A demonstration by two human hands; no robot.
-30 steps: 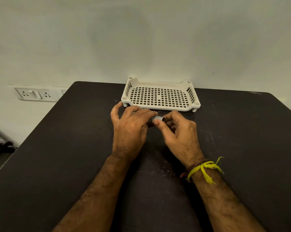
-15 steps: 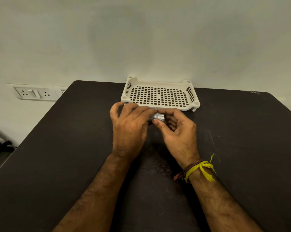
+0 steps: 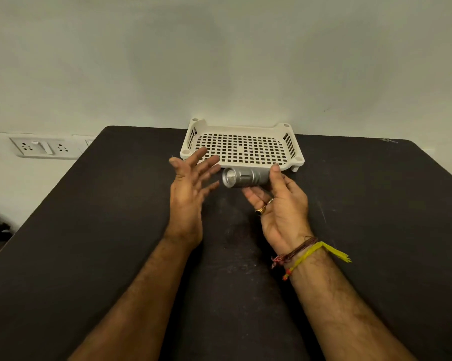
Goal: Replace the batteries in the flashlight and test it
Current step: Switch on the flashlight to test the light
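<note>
Right hand [image 3: 279, 204] grasps silver flashlight [image 3: 245, 177] between thumb and fingers, held level above the dark surface [image 3: 115, 230], lens end facing left hand [image 3: 191, 183] (fingers spread, released, just beside lens). White perforated tray [image 3: 242, 148] sits behind, at the wall.

White perforated tray [image 3: 242, 130] on black table [image 3: 89, 230].

You can't see the tail end of the flashlight [image 3: 245, 177]: the right hand [image 3: 279, 207] covers it. The left hand [image 3: 189, 188] hides the near left corner of the tray [image 3: 284, 127]. The table [image 3: 102, 230] is cut off by the bottom and side edges.
</note>
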